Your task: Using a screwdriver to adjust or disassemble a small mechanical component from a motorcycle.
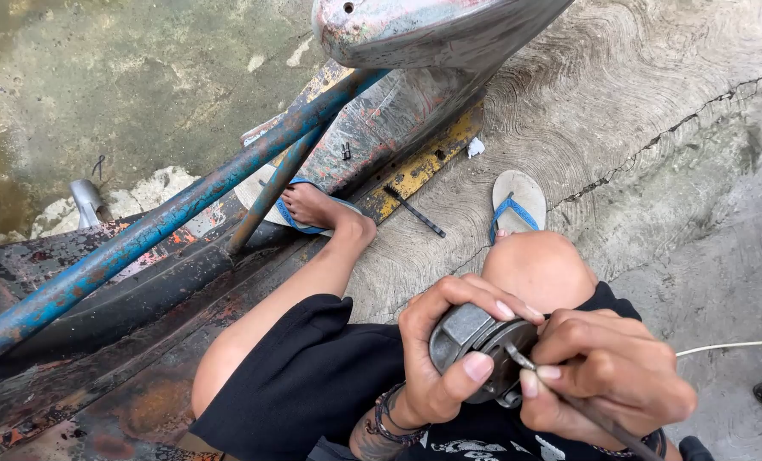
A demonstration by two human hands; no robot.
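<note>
Near the knee (539,269), the left hand (436,358) gripped a round grey metal part (475,346) from its left, while the right hand (607,380), closed on a thin tool (569,401), touched the tip to the part's right edge.

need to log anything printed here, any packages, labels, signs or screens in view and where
No packages, labels, signs or screens show.
Nearest to print: a white pattern on the black shirt at the bottom edge, below the hands; too cut off to make out.
The left hand and right hand hold a round grey metal part, unmarked as far as shows.
</note>
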